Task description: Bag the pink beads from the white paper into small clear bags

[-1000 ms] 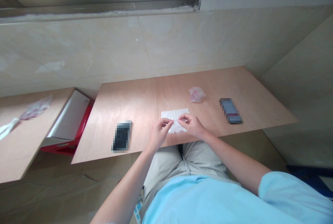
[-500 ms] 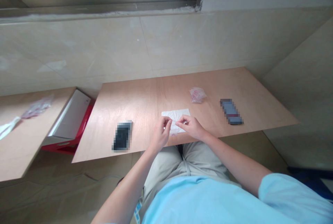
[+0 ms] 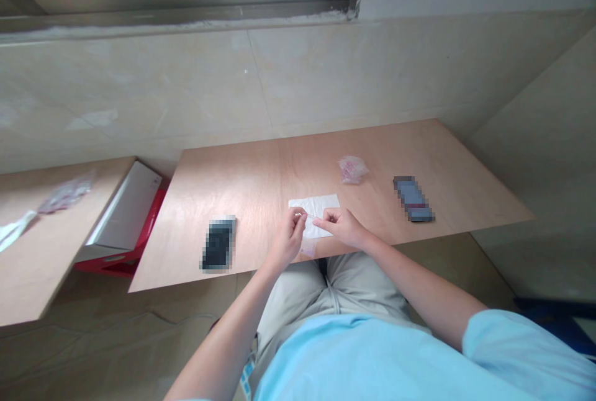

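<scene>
White paper tissue [image 3: 315,206] lay on the plywood table [image 3: 242,202] beneath both hands; the left hand [image 3: 288,241] pinched something too small to tell, the right hand [image 3: 341,228] half-curled.

On the bench [image 3: 261,184], a paper napkin [image 3: 316,206] lay mid-way along the front, with a phone [image 3: 218,244] to its left, a second phone [image 3: 413,198] to its right, and a plastic packet [image 3: 352,169] behind it.

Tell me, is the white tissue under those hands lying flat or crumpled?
Flat: the white tissue lies smooth against the wooden tabletop, its straight edges showing.
</scene>
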A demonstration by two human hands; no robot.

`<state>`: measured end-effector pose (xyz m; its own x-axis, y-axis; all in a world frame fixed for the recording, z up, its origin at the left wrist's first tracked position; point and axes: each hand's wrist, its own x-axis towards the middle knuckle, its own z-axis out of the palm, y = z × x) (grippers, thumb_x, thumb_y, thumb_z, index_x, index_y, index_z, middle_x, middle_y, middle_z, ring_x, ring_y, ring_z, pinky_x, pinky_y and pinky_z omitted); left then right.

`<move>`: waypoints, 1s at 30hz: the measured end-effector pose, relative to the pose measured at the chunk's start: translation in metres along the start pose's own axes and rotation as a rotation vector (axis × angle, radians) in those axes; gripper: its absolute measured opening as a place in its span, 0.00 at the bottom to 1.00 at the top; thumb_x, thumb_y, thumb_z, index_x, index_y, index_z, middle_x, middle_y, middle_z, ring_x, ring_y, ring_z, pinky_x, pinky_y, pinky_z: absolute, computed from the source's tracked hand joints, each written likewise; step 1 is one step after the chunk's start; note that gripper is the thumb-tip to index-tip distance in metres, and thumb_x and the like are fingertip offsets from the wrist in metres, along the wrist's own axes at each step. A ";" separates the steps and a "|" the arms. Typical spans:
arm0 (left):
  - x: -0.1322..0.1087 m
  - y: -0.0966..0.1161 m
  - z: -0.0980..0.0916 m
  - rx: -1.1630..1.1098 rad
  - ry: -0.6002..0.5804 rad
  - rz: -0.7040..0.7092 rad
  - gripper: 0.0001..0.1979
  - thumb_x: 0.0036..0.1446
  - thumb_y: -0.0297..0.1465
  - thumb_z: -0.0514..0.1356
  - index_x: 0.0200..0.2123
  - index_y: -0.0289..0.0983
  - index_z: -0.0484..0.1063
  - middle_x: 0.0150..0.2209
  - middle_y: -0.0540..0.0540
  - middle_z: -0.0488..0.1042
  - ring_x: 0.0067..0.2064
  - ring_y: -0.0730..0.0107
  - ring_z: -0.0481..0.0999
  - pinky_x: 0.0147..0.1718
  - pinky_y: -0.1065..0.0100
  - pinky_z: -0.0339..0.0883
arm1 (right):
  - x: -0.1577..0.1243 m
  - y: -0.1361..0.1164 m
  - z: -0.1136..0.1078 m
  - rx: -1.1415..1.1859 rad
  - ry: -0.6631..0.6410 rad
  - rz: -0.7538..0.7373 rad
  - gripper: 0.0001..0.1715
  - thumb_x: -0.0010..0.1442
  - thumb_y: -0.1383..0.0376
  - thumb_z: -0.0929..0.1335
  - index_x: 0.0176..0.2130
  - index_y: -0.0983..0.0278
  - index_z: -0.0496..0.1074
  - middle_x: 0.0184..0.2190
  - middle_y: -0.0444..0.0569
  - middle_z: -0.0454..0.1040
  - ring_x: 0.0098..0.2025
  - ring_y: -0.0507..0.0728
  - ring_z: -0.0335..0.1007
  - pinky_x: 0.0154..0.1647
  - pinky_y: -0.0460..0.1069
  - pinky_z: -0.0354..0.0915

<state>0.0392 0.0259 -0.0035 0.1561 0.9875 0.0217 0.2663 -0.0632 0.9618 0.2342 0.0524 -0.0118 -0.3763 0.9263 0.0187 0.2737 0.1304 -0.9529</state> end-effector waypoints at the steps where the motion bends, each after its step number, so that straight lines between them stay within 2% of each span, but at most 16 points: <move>1: 0.000 -0.001 0.000 -0.018 -0.009 -0.015 0.12 0.69 0.43 0.51 0.43 0.41 0.64 0.25 0.55 0.59 0.24 0.75 0.58 0.24 0.72 0.51 | 0.000 0.000 0.000 0.001 -0.008 -0.002 0.29 0.62 0.47 0.69 0.23 0.62 0.58 0.21 0.38 0.55 0.24 0.49 0.49 0.25 0.47 0.46; 7: 0.002 0.000 0.000 -0.176 -0.073 -0.115 0.16 0.67 0.47 0.53 0.42 0.41 0.63 0.23 0.57 0.58 0.21 0.78 0.55 0.20 0.75 0.48 | 0.001 0.003 0.001 0.035 -0.032 0.000 0.33 0.61 0.43 0.68 0.20 0.61 0.56 0.19 0.39 0.53 0.23 0.49 0.48 0.24 0.47 0.46; 10: 0.004 -0.001 -0.001 -0.261 -0.096 -0.157 0.16 0.66 0.48 0.54 0.42 0.41 0.61 0.21 0.59 0.56 0.18 0.79 0.52 0.18 0.75 0.44 | 0.002 0.005 0.001 0.088 -0.020 0.022 0.32 0.60 0.43 0.68 0.20 0.61 0.59 0.18 0.39 0.56 0.22 0.50 0.51 0.24 0.47 0.50; 12: 0.006 -0.003 0.000 -0.298 -0.070 -0.164 0.16 0.66 0.48 0.53 0.42 0.41 0.61 0.19 0.60 0.56 0.17 0.79 0.51 0.18 0.75 0.44 | 0.003 0.007 0.001 0.165 -0.026 0.048 0.30 0.61 0.44 0.68 0.22 0.62 0.62 0.18 0.39 0.60 0.22 0.50 0.54 0.25 0.46 0.54; 14: 0.006 -0.005 0.000 -0.307 -0.015 -0.159 0.16 0.66 0.48 0.52 0.42 0.41 0.60 0.18 0.61 0.56 0.17 0.79 0.52 0.18 0.75 0.45 | 0.004 0.009 0.003 0.264 -0.079 0.094 0.27 0.61 0.44 0.69 0.26 0.62 0.67 0.22 0.41 0.67 0.24 0.50 0.60 0.25 0.46 0.59; 16: 0.006 -0.006 0.000 -0.274 0.054 -0.131 0.16 0.67 0.48 0.51 0.42 0.41 0.60 0.19 0.60 0.58 0.17 0.78 0.55 0.18 0.75 0.48 | 0.003 0.009 0.006 0.352 -0.184 0.139 0.24 0.59 0.45 0.70 0.32 0.63 0.72 0.29 0.44 0.73 0.28 0.52 0.67 0.26 0.45 0.63; 18: 0.003 -0.004 0.000 -0.225 0.100 -0.101 0.16 0.68 0.47 0.50 0.42 0.40 0.60 0.20 0.59 0.59 0.18 0.78 0.58 0.20 0.75 0.52 | 0.000 0.008 0.011 0.416 -0.286 0.156 0.22 0.59 0.47 0.71 0.38 0.63 0.74 0.34 0.47 0.76 0.34 0.53 0.72 0.28 0.46 0.67; 20: 0.000 -0.001 0.001 -0.191 0.106 -0.093 0.16 0.69 0.47 0.49 0.45 0.40 0.60 0.21 0.59 0.61 0.19 0.78 0.60 0.20 0.76 0.54 | -0.002 0.006 0.017 0.458 -0.318 0.148 0.21 0.58 0.49 0.72 0.39 0.64 0.74 0.35 0.48 0.77 0.36 0.55 0.74 0.31 0.46 0.69; 22: -0.003 0.002 0.001 -0.189 0.079 -0.107 0.17 0.69 0.48 0.48 0.49 0.41 0.59 0.22 0.59 0.61 0.17 0.78 0.60 0.18 0.75 0.54 | -0.004 0.006 0.020 0.473 -0.284 0.149 0.20 0.57 0.51 0.73 0.39 0.64 0.73 0.34 0.48 0.78 0.37 0.55 0.75 0.32 0.47 0.69; 25: -0.005 0.005 0.002 -0.206 0.049 -0.116 0.19 0.69 0.49 0.48 0.51 0.41 0.58 0.22 0.59 0.60 0.16 0.78 0.60 0.17 0.76 0.54 | 0.000 0.009 0.017 0.439 -0.167 0.174 0.19 0.57 0.51 0.73 0.39 0.64 0.73 0.34 0.48 0.77 0.33 0.53 0.74 0.29 0.46 0.67; 28: -0.003 0.003 0.002 -0.193 0.054 -0.110 0.20 0.68 0.49 0.50 0.52 0.41 0.58 0.23 0.59 0.60 0.18 0.78 0.61 0.18 0.76 0.56 | 0.009 0.016 0.001 0.370 -0.001 0.177 0.19 0.58 0.51 0.72 0.36 0.64 0.73 0.28 0.44 0.73 0.26 0.50 0.67 0.25 0.45 0.62; 30: -0.002 0.002 0.002 -0.165 0.059 -0.109 0.20 0.67 0.48 0.51 0.54 0.41 0.58 0.24 0.59 0.61 0.19 0.78 0.62 0.19 0.76 0.57 | 0.016 0.020 -0.017 0.316 0.107 0.154 0.19 0.58 0.50 0.71 0.35 0.64 0.74 0.25 0.42 0.69 0.25 0.50 0.63 0.25 0.45 0.60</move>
<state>0.0411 0.0238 -0.0026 0.0775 0.9943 -0.0737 0.1186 0.0642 0.9909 0.2483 0.0761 -0.0256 -0.2530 0.9604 -0.1165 0.0263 -0.1136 -0.9932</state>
